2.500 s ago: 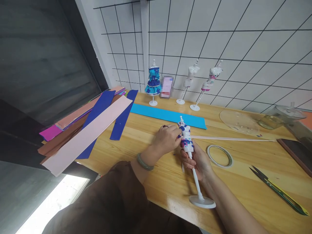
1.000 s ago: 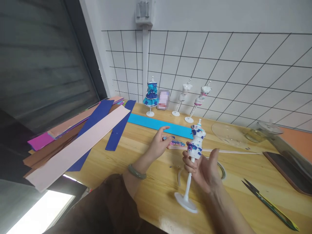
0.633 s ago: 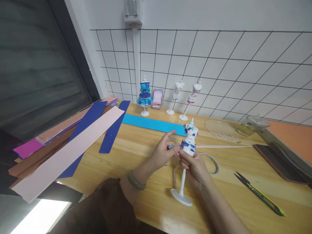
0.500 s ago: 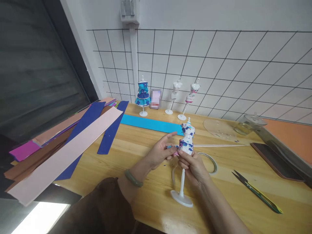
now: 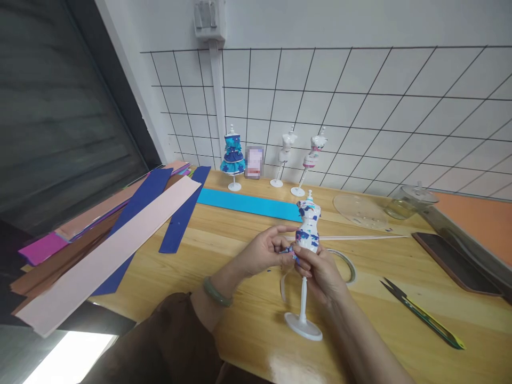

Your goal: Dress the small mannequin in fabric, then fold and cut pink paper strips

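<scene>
A small white mannequin (image 5: pixel 309 213) on a round-based stand leans slightly in front of me, with blue, purple and pink scraps stuck on its chest and hips. My right hand (image 5: pixel 320 269) is wrapped round its lower body, the thumb near the hip. Left of the hips, my left hand (image 5: pixel 268 250) pinches a small crumpled blue-and-pink scrap (image 5: pixel 287 250), its material too small to make out. The fingertips of both hands meet at this scrap. Beneath the hands the stand's pole shows, and its base (image 5: pixel 303 326) is near the table's front edge.
Foam-like strips, pale pink (image 5: pixel 112 250) and dark blue (image 5: pixel 184 213), lie at left. A light blue strip (image 5: pixel 248 204) stretches behind the hands. A dressed mannequin (image 5: pixel 232 154) and two others stand by the wall. A tape roll (image 5: pixel 350 266) and thread snips (image 5: pixel 422 314) lie at right.
My left hand has curled its raised fingers in and moved slightly right, closer to the mannequin. The stand's base has shifted a little to the right.
</scene>
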Demonstrator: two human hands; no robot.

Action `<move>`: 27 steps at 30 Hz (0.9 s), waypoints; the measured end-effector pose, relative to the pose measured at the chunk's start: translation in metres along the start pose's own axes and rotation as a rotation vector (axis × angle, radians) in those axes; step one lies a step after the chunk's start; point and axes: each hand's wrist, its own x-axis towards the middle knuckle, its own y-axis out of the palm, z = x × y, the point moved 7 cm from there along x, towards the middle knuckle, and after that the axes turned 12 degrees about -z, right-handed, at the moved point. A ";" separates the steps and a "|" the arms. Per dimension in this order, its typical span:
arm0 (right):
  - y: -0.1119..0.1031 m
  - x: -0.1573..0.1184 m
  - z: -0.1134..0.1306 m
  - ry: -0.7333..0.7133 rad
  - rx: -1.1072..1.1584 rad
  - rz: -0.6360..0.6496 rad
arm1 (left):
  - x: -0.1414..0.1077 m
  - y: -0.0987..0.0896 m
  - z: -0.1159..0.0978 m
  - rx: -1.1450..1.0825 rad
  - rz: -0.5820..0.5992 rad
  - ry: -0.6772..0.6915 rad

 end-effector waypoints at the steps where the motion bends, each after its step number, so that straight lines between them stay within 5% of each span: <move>1: -0.001 0.000 0.001 -0.016 -0.010 -0.005 | 0.000 -0.001 -0.001 0.039 -0.016 0.024; 12: 0.006 -0.005 0.013 -0.231 -0.176 0.011 | 0.006 -0.017 -0.005 0.318 -0.309 0.277; 18: 0.006 -0.005 0.010 -0.152 -0.100 0.082 | 0.007 -0.027 -0.011 0.266 -0.394 0.321; 22: 0.000 -0.003 0.015 -0.120 0.038 0.010 | 0.008 -0.027 -0.014 0.122 -0.331 0.215; 27: 0.000 -0.001 0.008 -0.104 -0.050 -0.026 | 0.005 -0.015 -0.013 0.055 -0.234 0.159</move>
